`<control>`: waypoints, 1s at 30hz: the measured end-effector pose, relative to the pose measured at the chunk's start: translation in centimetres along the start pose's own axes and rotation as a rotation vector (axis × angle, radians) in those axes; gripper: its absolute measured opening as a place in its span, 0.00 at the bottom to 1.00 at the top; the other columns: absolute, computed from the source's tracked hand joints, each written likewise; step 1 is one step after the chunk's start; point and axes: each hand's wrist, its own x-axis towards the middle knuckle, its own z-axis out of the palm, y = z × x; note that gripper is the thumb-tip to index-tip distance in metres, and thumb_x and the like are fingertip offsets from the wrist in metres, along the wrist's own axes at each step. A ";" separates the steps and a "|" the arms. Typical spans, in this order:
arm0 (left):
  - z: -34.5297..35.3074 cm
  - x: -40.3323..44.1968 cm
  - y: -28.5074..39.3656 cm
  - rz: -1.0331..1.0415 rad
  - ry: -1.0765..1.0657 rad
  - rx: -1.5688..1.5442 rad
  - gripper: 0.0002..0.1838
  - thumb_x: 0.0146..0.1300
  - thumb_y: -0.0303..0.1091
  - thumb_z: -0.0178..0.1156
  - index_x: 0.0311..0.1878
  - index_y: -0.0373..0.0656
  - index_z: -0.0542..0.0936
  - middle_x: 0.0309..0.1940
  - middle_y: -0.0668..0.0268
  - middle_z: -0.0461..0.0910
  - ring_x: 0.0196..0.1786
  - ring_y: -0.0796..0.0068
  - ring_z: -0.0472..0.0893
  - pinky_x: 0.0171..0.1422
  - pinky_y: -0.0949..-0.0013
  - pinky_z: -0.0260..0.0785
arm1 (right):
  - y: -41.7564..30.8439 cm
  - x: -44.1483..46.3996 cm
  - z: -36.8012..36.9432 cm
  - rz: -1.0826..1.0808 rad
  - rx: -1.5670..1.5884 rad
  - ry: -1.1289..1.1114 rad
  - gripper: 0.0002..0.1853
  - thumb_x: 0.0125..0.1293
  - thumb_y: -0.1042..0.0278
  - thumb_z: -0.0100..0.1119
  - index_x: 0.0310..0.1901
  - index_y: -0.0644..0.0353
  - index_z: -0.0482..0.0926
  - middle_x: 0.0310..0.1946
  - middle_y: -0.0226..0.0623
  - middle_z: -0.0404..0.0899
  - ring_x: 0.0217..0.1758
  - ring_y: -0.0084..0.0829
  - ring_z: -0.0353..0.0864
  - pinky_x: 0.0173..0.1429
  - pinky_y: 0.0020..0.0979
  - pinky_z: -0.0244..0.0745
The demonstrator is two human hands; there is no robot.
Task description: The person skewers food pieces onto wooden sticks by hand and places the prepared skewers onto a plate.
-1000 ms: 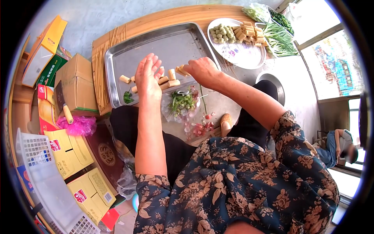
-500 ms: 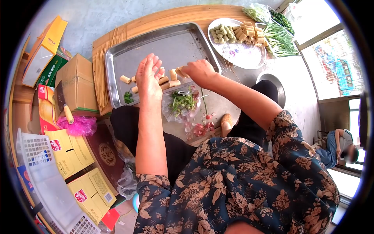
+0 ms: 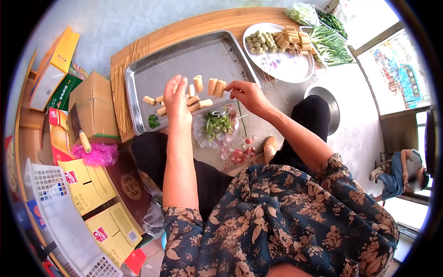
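My right hand (image 3: 250,97) pinches the end of a thin skewer (image 3: 226,91). Two pale tan rolls (image 3: 216,87) sit side by side on it near my fingertips, and another roll (image 3: 198,83) is farther left, towards my left hand (image 3: 178,104). My left fingers are raised and pressed together; what they hold is hidden. Below them, several loose rolls (image 3: 200,105) and a bit of green leaf (image 3: 153,121) lie in the metal tray (image 3: 159,57).
A white plate (image 3: 288,73) of green balls (image 3: 261,42) and stacked rolls (image 3: 294,39) stands beyond the tray. Skewers (image 3: 121,94) lie left. Greens (image 3: 217,124) rest on plastic nearby. A metal bowl (image 3: 332,111), boxes (image 3: 94,104), a knife (image 3: 84,141) and another person (image 3: 399,171) are around.
The rolls by my right hand have come into clearer view as that hand turned and moved right along the skewer. My left fingers have drawn together. The view has shifted slightly.
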 end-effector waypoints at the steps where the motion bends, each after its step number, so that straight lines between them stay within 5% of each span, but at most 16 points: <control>1: 0.0 0.1 -0.2 -0.018 -0.040 0.000 0.18 0.62 0.39 0.61 0.54 0.46 0.74 0.50 0.66 0.74 0.54 0.71 0.72 0.56 0.67 0.64 | -0.4 -0.4 -0.1 0.026 0.066 0.010 0.12 0.58 0.75 0.52 0.43 0.60 0.80 0.26 0.36 0.81 0.29 0.28 0.80 0.37 0.30 0.73; 10: 0.5 0.3 -1.3 -0.042 -0.224 -0.056 0.12 0.63 0.31 0.59 0.49 0.43 0.75 0.44 0.69 0.77 0.43 0.80 0.76 0.45 0.75 0.69 | -1.6 -2.3 -0.9 0.212 0.399 -0.063 0.11 0.62 0.76 0.52 0.46 0.60 0.80 0.26 0.26 0.80 0.23 0.13 0.67 0.26 0.20 0.64; 30: 1.1 -0.4 -0.3 -0.067 -0.290 -0.120 0.21 0.59 0.27 0.62 0.56 0.40 0.70 0.41 0.62 0.77 0.43 0.73 0.78 0.50 0.69 0.74 | -2.1 -2.5 -0.6 0.120 0.290 0.015 0.11 0.63 0.75 0.53 0.46 0.60 0.80 0.28 0.29 0.81 0.29 0.15 0.73 0.32 0.22 0.69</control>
